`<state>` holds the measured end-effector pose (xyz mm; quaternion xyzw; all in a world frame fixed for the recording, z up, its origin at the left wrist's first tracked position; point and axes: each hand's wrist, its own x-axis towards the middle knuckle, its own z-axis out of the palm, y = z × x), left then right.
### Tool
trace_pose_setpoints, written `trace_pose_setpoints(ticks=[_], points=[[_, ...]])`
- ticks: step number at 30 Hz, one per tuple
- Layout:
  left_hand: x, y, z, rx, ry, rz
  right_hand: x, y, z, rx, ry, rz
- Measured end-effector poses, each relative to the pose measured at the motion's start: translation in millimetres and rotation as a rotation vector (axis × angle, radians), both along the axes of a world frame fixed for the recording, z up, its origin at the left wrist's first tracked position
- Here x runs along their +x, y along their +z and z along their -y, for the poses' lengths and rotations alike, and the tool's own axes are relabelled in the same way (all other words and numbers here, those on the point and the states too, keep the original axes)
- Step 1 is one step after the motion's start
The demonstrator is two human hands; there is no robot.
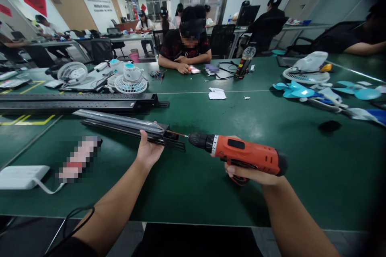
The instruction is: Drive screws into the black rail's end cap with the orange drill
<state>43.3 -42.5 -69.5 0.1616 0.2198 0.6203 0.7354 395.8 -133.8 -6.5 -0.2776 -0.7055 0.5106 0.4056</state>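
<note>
Left hand (pixel 150 150): closed around the near end of a black profile (pixel 123 126), palm below, thumb up along its near side; fingers mostly hidden behind it. Right hand (pixel 245 173): wrapped around the handle of an orange drill (pixel 250 154), black chuck pointing toward the profile. The long thin bit (pixel 177 133) reaches the profile's end; cannot tell whether its tip sits in a screw or a hole.

Profile position: raised above the green counter (pixel 199 196), slanting away to the far left, clear wrap along its upper face. Beyond it, 2 dark rails (pixel 75 104) lie side by side.

Near left on the counter: white box (pixel 24 177), joined by a white cable (pixel 48 188) to a pixelated object (pixel 80 158). Farther back: white fan (pixel 132 78), folded paper (pixel 217 94), dark bottle (pixel 242 67). Far right: blue fan blades (pixel 294 89). 1 co-worker (pixel 183 48) sits opposite, forearms on the counter.
</note>
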Motion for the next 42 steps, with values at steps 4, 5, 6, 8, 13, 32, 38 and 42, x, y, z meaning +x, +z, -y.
trace_pose_setpoints(ticks=[4,5,6,8,13,32,38,42], points=[[0,-0.4,-2,0.026,-0.034,-0.018,2,-3.8,-1,-0.013,-0.032,0.011],[0,0.4,-2,0.027,-0.042,-0.026,4,-6.3,-1,-0.019,-0.047,0.036],[0,1.3,-1,0.030,-0.048,-0.034,5,-8.8,0,-0.021,-0.057,0.055],[1,2.9,-1,0.042,-0.053,-0.044,8,-12.5,0,-0.031,-0.073,0.095],[3,2.7,-1,0.059,-0.030,-0.035,9,-11.2,0,-0.072,-0.074,0.121],[1,0.5,-3,-0.066,-0.011,-0.040,15,-22.6,2,-0.078,-0.186,0.111],[6,6.0,-1,-0.074,0.018,-0.035,16,-22.5,1,-0.056,-0.169,0.116],[3,3.5,-1,-0.063,-0.008,-0.037,10,-13.7,-1,-0.040,-0.016,0.053]])
